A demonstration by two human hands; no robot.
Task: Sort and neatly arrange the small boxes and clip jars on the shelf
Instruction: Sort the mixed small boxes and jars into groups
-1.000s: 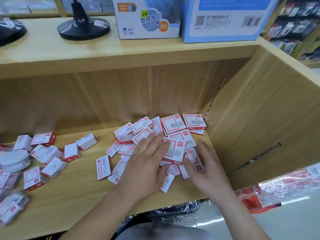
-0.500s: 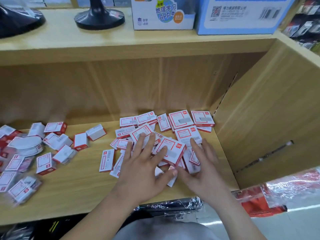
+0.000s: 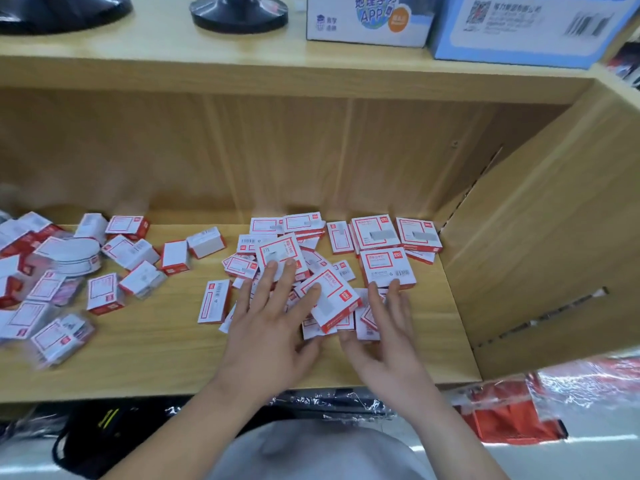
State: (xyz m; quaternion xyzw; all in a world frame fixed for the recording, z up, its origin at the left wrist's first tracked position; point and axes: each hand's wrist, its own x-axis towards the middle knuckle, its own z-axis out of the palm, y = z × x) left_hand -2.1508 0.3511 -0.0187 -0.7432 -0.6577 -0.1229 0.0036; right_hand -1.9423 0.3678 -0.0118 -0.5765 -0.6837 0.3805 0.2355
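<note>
A loose pile of small red-and-white boxes [image 3: 384, 237] covers the right half of the wooden shelf [image 3: 156, 362]. My left hand [image 3: 266, 327] lies flat on the pile with straight spread fingers, its fingertips on two tilted boxes [image 3: 329, 303]. My right hand [image 3: 388, 337] rests beside it, fingers straight, the tips touching a box [image 3: 386, 268] and the flat ones under it. More boxes [image 3: 104, 292] are scattered on the left, around a round white clip jar [image 3: 78, 254]. Some of those at the far left are blurred.
The shelf's wooden side wall [image 3: 540, 244] rises close on the right. On the shelf top stand two cartons [image 3: 367, 19] and black round bases [image 3: 239, 12]. Plastic-wrapped red goods [image 3: 509, 410] lie below the front edge.
Both hands have slid a little forward over the pile and the boxes under them have shifted. The view has moved down and to the right.
</note>
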